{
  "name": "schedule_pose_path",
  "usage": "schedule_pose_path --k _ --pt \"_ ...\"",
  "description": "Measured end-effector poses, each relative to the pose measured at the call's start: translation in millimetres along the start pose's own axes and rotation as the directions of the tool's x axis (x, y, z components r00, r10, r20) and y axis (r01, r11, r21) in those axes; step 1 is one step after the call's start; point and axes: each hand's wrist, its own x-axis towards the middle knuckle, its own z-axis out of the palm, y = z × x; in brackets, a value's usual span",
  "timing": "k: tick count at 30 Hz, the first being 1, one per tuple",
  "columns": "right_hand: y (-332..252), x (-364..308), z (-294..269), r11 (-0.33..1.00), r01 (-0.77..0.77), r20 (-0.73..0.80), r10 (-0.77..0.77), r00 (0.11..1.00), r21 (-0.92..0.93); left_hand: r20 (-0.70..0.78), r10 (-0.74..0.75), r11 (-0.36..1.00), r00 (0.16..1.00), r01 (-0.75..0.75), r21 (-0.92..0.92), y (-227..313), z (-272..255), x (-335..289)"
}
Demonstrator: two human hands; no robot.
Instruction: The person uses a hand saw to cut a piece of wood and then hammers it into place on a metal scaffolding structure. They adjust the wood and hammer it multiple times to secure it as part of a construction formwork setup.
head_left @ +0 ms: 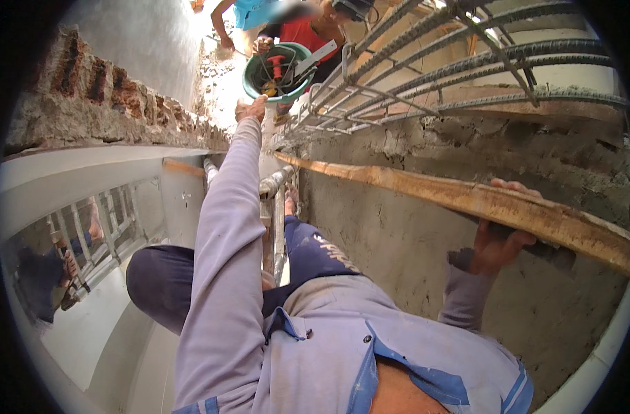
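A rough, broken wall stands beside you, and a green bucket sits up ahead.
Your left hand is at its near rim; I can't tell how tightly it grips. Your right hand curls around a wooden board. Another person's hand is at the far rim. If either hand slips, the bucket could tip and spill. It's round, with a red tool inside and a flat metal bar poking out.

The wooden board blocks the middle of my right hand, lol. Can't tell how my left hand meets the green bucket, dark stuff inside's too jumbled, and the person in blue gets chopped off up top.
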Motion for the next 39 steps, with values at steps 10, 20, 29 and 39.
schedule_pose_path --k 10,20,29,39 --pt "-2 -4 -1 0.988 -0.024 0.033 0.019 0.999 0.155 0.126 0.098 0.888 0.987 -0.03 -0.458 85 -10 3" --pt "-8 -1 9 0.992 0.062 0.084 -0.054 0.995 -0.107 0.115 0.061 0.907 0.991 -0.007 -0.422 86 25 56" --pt "-8 4 -8 0.981 0.113 0.154 -0.089 0.984 -0.155 0.214 0.139 0.873 0.967 -0.018 -0.487 74 25 76" --pt "-3 8 0 0.987 0.133 0.077 -0.126 0.989 -0.092 0.125 0.043 0.935 0.991 0.004 -0.356 49 1 34"
